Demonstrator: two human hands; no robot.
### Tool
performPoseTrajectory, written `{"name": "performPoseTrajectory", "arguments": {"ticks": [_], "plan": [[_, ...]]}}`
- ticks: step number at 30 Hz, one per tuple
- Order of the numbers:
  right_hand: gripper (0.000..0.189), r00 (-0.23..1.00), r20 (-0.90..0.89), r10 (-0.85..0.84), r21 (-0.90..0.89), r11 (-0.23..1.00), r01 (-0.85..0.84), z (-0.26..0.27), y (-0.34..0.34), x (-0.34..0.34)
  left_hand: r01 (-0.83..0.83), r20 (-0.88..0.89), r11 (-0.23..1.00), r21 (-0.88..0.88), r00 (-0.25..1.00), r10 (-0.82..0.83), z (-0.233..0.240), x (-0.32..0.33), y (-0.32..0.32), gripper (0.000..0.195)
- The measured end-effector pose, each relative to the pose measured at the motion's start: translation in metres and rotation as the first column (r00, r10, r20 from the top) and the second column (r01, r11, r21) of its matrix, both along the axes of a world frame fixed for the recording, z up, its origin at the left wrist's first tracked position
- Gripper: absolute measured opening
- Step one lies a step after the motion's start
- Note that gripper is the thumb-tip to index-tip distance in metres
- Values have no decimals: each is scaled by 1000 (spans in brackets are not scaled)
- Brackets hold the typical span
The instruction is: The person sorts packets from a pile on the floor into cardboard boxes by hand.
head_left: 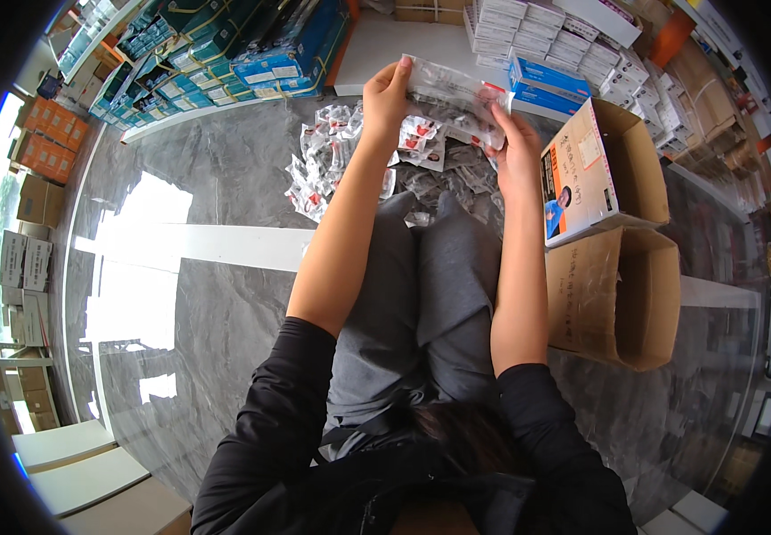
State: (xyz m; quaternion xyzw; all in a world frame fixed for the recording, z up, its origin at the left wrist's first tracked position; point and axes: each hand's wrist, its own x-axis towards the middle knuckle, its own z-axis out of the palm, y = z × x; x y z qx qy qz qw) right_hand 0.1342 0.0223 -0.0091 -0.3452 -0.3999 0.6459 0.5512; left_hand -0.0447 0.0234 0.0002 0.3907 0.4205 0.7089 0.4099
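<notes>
Between my two hands a clear plastic bag [453,100] with dark contents is stretched out. My left hand [387,93] pinches its upper left corner. At the bag's right end, beside a red strip, my right hand [516,144] grips the edge with thumb and fingers. Below the bag, on the floor, lies a heap of small clear packets with red and white marks [332,150]. More packets with dark contents [469,170] lie just beyond my knees, partly hidden by my arms and legs.
Two open cardboard boxes, one printed [582,177] and one plain brown [582,294], stand to my right. Ahead are a blue box [549,83], stacked white cartons [526,30] and a low white platform [385,53]. Strapped blue cartons [285,67] stand at the front left.
</notes>
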Motion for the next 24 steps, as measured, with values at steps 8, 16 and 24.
{"name": "performPoseTrajectory", "arguments": {"ticks": [8, 16, 24], "plan": [[30, 985, 86, -149, 165, 977, 134, -6, 2, -8, 9, -194, 998, -60, 981, -21, 7, 7, -7, 32], [38, 927, -3, -374, 284, 889, 360, -1, -4, -17, 10, 5, 1000, 19, 1000, -10, 7, 17, -3, 30], [37, 955, -126, -267, 198, 937, 288, 0, -6, -15, 203, 337, 979, 16, 921, -196, 16, 16, -12, 29]]}}
